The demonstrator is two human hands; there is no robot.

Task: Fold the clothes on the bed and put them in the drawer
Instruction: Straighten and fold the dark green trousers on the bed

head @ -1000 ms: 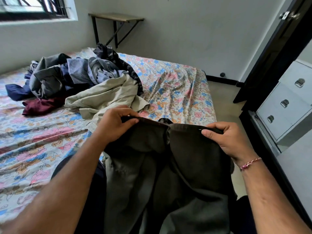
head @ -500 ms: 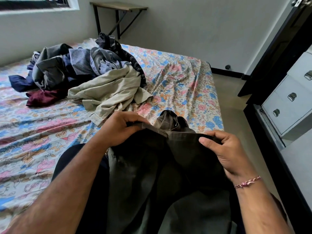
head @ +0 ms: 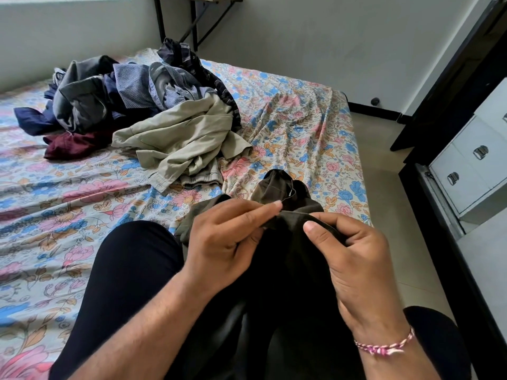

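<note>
Sitting at the bed's edge, the person holds a dark olive garment (head: 285, 198) over the lap, between two knees clad in dark trousers (head: 131, 270). The left hand (head: 225, 242) pinches the garment's upper edge between thumb and fingers, and the right hand (head: 354, 259) has its fingers curled round the same edge just beside it, the two hands nearly touching. A bunched fold of the olive cloth stands up beyond the hands, with a loose pale thread on it; the rest of the cloth hangs down between the knees toward the camera, so its long axis runs from the hands toward the body. Which part of the garment this edge is cannot be told.

A pink braided thread bracelet (head: 384, 348) circles the right wrist.

Beyond the hands the bed (head: 301, 127) carries a floral sheet, rumpled into ridges near its far right corner. A beige garment (head: 178, 141) lies crumpled near the middle, touching a heap of unfolded clothes (head: 115, 94) behind it: grey, blue checked, navy and a maroon piece at the heap's near left. A wall-mounted shelf on dark brackets (head: 197, 12) hangs above the bed's far end. To the right, past a strip of bare floor, white drawers (head: 472, 165) with metal cup handles stand inside a dark frame, all shut, well apart from the hands.
</note>
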